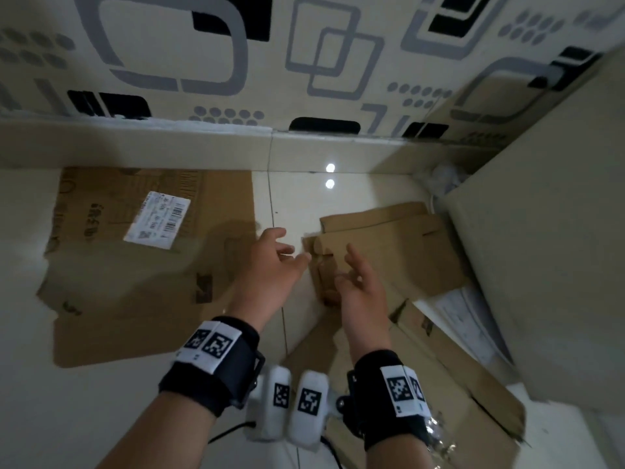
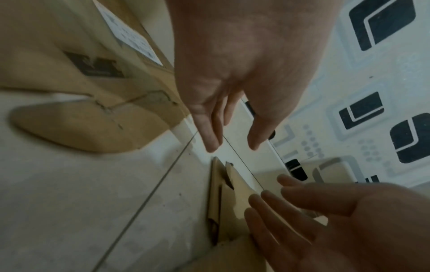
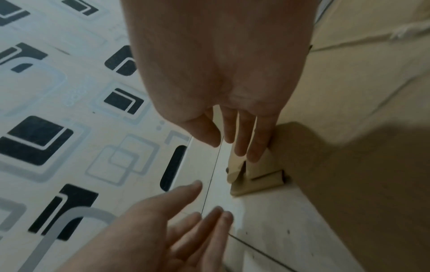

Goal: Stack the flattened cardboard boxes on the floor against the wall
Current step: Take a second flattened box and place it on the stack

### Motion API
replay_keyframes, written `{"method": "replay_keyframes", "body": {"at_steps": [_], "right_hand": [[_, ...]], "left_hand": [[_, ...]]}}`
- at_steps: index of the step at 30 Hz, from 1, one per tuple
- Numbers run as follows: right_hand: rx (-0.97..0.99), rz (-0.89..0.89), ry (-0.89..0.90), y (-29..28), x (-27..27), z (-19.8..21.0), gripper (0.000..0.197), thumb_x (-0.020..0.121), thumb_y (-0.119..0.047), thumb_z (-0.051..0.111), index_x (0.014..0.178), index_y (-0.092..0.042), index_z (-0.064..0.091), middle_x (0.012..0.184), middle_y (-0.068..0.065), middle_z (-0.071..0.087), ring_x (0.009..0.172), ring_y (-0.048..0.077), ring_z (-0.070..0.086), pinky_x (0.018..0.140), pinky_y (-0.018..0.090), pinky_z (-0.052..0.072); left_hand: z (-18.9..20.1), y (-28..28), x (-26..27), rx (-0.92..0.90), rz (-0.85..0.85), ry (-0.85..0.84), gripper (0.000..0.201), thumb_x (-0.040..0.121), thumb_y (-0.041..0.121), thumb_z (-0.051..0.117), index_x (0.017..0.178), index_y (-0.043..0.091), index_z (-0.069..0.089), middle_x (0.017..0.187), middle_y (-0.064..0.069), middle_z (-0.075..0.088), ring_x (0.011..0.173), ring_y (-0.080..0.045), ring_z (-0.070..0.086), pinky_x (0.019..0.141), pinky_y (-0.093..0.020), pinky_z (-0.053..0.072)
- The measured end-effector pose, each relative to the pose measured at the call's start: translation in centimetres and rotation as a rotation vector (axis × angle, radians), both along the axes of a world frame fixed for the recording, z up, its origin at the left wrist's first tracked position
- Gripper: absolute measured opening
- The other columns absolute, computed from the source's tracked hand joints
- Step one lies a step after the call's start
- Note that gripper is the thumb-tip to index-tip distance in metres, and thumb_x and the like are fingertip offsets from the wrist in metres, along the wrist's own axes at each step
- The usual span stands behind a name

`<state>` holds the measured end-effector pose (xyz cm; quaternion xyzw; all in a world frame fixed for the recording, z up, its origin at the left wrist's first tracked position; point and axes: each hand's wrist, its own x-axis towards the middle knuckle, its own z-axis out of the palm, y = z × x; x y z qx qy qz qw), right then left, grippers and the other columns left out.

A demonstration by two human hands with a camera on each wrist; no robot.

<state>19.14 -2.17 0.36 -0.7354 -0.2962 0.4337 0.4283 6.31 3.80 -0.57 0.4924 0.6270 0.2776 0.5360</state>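
Note:
A large flattened cardboard box (image 1: 135, 265) with a white shipping label (image 1: 157, 220) lies on the floor at the left, its far edge by the patterned wall (image 1: 203, 62). More flattened cardboard (image 1: 382, 245) lies in a loose pile at the right. My left hand (image 1: 280, 252) hovers over the bare tile between them, fingers straight and spread, holding nothing. My right hand (image 1: 351, 275) hangs open just above the pile's near-left corner (image 3: 253, 176). In the left wrist view the folded cardboard corner (image 2: 223, 195) sits under both hands.
A big upright cardboard panel (image 1: 541, 248) stands at the right, close to the pile. A white tiled skirting (image 1: 203, 143) runs along the wall's base. Crumpled white material (image 1: 446, 177) sits in the far right corner. Glossy tile floor (image 1: 294, 198) shows between the boxes.

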Motion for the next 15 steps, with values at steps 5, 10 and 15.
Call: {"method": "replay_keyframes", "body": {"at_steps": [5, 10, 15], "right_hand": [[0.004, -0.083, 0.042, -0.5, 1.4, -0.1, 0.052, 0.098, -0.011, 0.054, 0.127, -0.054, 0.059, 0.140, -0.012, 0.056, 0.124, 0.014, 0.059, 0.109, 0.048, 0.048], [-0.014, -0.108, 0.082, -1.2, 2.8, 0.2, 0.053, 0.097, -0.010, 0.058, 0.133, -0.049, 0.060, 0.139, -0.008, 0.060, 0.125, 0.015, 0.060, 0.104, 0.038, 0.051], [-0.046, -0.065, 0.094, -1.9, 3.3, 0.2, 0.051, 0.098, -0.008, 0.057, 0.141, -0.036, 0.058, 0.128, -0.005, 0.066, 0.117, 0.012, 0.062, 0.099, 0.031, 0.049]], "left_hand": [[-0.9, 0.3, 1.4, -0.170, -0.029, -0.058, 0.078, 0.086, 0.037, 0.075, 0.152, 0.011, 0.041, 0.137, -0.005, 0.060, 0.120, -0.022, 0.059, 0.103, -0.043, 0.048], [-1.6, 1.0, 2.5, -0.233, 0.045, -0.084, 0.078, 0.076, 0.037, 0.079, 0.140, 0.001, 0.053, 0.123, -0.015, 0.067, 0.113, -0.030, 0.065, 0.103, -0.049, 0.050], [-1.5, 1.0, 3.7, -0.296, 0.129, -0.231, 0.089, 0.068, 0.031, 0.086, 0.144, 0.001, 0.050, 0.127, -0.022, 0.067, 0.113, -0.035, 0.066, 0.103, -0.047, 0.051]]}}
